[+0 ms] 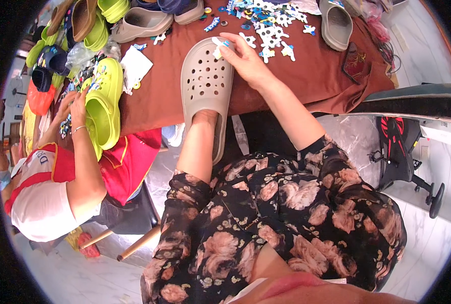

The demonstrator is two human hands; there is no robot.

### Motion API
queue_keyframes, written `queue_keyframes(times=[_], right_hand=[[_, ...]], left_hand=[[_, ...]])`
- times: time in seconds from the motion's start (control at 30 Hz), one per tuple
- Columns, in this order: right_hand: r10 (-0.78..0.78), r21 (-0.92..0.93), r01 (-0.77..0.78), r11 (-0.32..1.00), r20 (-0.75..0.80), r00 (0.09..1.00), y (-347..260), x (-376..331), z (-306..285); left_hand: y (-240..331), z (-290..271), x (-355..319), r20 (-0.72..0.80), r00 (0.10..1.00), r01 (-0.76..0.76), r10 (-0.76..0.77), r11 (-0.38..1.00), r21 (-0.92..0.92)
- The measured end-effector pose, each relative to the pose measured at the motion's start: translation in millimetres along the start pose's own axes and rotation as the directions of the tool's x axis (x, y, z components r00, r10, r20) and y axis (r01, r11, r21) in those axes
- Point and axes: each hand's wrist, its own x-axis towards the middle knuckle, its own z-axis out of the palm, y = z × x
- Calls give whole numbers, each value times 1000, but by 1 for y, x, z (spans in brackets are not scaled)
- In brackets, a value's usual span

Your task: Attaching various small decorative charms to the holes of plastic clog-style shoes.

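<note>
A grey clog [207, 76] with a perforated upper lies toe-away at the table's near edge, its heel end sticking out past it. My left hand [205, 116] is pushed into the clog's opening up to the wrist, so its fingers are hidden. At the toe, my right hand [246, 61] has thumb and fingers closed on a small white shoe charm [218, 50] with a bit of blue and yellow, against the upper's top holes. Just beyond that hand lie several white charms [271, 38], spread loose on the brown cloth [306, 76].
More clogs stand at the back, including a grey one [144, 24] and another grey one [336, 25] at right. On the left, a co-worker's hands [76, 106] are at a lime-green clog [104, 96]. A white card [135, 66] lies beside it. A black chair [413, 104] stands right.
</note>
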Motion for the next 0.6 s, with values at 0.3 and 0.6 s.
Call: queue_keyframes(times=[0.3, 0.6], right_hand=[[-85, -532, -2, 847, -139, 987, 3, 70, -73], [-166, -924, 130, 360, 73, 983, 49, 128, -35]], left_hand=[[44, -12, 2, 301, 950, -225, -81, 490, 842], [13, -4, -3, 152, 981, -190, 119, 738, 648]])
